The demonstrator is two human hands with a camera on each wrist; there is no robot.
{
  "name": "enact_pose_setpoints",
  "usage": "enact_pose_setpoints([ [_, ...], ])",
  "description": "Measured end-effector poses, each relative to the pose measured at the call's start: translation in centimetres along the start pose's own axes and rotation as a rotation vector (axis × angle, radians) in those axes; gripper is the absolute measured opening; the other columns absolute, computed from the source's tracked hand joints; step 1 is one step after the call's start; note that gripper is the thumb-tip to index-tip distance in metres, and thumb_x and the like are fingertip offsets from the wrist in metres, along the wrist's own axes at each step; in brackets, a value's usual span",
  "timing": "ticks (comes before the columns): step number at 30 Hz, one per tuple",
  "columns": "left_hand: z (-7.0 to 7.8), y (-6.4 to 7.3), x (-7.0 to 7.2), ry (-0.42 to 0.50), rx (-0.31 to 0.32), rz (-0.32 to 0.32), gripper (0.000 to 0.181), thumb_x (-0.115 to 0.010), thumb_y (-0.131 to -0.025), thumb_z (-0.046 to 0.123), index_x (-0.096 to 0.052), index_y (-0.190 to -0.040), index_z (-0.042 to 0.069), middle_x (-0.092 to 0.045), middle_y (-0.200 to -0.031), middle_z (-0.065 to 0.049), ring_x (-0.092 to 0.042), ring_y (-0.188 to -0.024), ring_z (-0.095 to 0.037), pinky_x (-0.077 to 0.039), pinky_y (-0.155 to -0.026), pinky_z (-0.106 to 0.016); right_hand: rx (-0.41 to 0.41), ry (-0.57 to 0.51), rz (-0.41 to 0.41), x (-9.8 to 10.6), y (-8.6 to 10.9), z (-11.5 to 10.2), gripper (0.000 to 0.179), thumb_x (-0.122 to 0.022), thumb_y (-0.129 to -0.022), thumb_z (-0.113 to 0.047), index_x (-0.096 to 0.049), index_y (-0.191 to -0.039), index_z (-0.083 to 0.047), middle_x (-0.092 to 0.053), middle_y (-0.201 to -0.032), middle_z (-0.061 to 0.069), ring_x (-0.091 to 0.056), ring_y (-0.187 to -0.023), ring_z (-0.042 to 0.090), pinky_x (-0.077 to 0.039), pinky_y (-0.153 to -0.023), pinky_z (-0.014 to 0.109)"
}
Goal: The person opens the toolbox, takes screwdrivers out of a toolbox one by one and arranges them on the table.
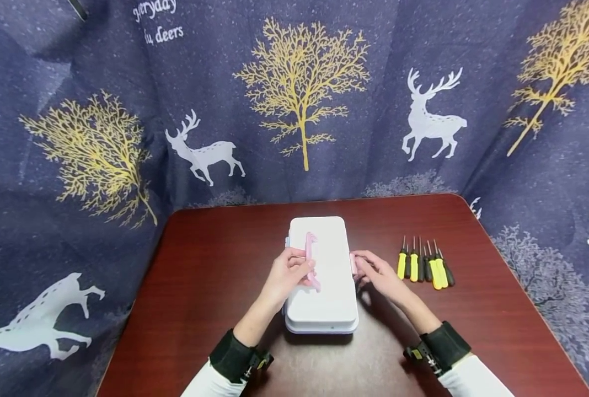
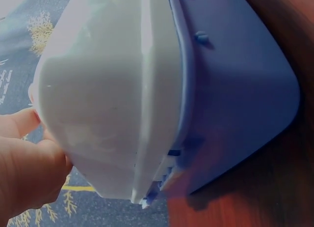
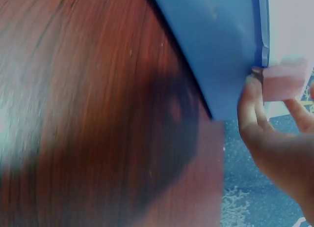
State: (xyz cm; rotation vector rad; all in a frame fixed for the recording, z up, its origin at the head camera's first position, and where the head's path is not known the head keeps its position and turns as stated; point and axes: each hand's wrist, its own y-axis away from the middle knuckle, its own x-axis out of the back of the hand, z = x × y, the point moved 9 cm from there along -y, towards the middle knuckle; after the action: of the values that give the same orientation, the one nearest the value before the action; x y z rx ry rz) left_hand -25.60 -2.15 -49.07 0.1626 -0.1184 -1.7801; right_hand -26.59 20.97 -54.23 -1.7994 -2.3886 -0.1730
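Note:
A lidded box with a white lid (image 1: pixel 330 298) and a blue base (image 2: pixel 240 84) stands upright on the table. On its top is a pink handle (image 1: pixel 309 246), which my left hand (image 1: pixel 287 275) grips with fingers and thumb around its middle. The left wrist view shows the left hand (image 2: pixel 32 163) at the lid's top, the handle hidden behind it. At the box's right side my right hand (image 1: pixel 381 273) has its fingers on a pink latch (image 1: pixel 353 263). In the right wrist view, the thumb and fingers of the right hand (image 3: pixel 279 143) pinch the latch (image 3: pixel 284 82) at its edges.
Several screwdrivers (image 1: pixel 426 266) with yellow and black handles lie in a row to the right of the box. The reddish-brown table (image 1: pixel 210 259) ends in front of a dark blue curtain (image 1: pixel 200 82) printed with deer and trees.

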Motion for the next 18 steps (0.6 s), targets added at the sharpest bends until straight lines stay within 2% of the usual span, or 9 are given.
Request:
enact_pose_setpoints([
  [4,-0.3,0.1,-0.2,0.011,0.006,-0.007,0.039,-0.074,-0.097,0.01,-0.054,-0.126,-0.005,-0.071,-0.108,-0.021,-0.072,-0.08,-0.017,-0.063,-0.071,-0.031,-0.022,0.019,0.036,0.0,-0.1,0.4,0.041,-0.052,-0.111,-0.019,-0.047,-0.144,0.003,-0.064,-0.105,0.021,-0.067,-0.083,0.024,-0.061,-0.07,0.048],
  [10,-0.3,0.3,-0.4,0.018,0.009,-0.01,0.039,-0.074,-0.096,0.009,-0.054,-0.126,-0.006,-0.071,-0.107,-0.021,-0.072,-0.079,-0.017,-0.063,-0.071,-0.033,-0.125,0.052,0.056,0.0,-0.3,1.9,0.045,-0.058,-0.108,-0.02,-0.042,-0.138,0.009,-0.065,-0.103,0.019,-0.066,-0.084,0.021,-0.06,-0.071,0.039],
  [14,-0.2,0.2,-0.4,0.019,0.002,-0.015,0.039,-0.074,-0.097,0.008,-0.054,-0.126,-0.006,-0.071,-0.108,-0.023,-0.073,-0.079,-0.017,-0.063,-0.071,-0.033,-0.168,0.124,0.071,0.2,-0.3,2.3,0.041,-0.06,-0.107,-0.022,-0.053,-0.128,0.012,-0.07,-0.097,0.017,-0.069,-0.083,0.025,-0.061,-0.074,0.038],
  [18,-0.1,-0.1,-0.5,0.012,-0.032,-0.019,0.037,-0.074,-0.097,0.007,-0.055,-0.125,-0.005,-0.07,-0.109,-0.026,-0.072,-0.079,-0.016,-0.063,-0.07,-0.032,-0.162,0.223,0.094,0.5,-0.3,1.8,0.037,-0.062,-0.106,-0.028,-0.067,-0.112,0.008,-0.073,-0.088,0.014,-0.072,-0.078,0.027,-0.061,-0.073,0.04],
])
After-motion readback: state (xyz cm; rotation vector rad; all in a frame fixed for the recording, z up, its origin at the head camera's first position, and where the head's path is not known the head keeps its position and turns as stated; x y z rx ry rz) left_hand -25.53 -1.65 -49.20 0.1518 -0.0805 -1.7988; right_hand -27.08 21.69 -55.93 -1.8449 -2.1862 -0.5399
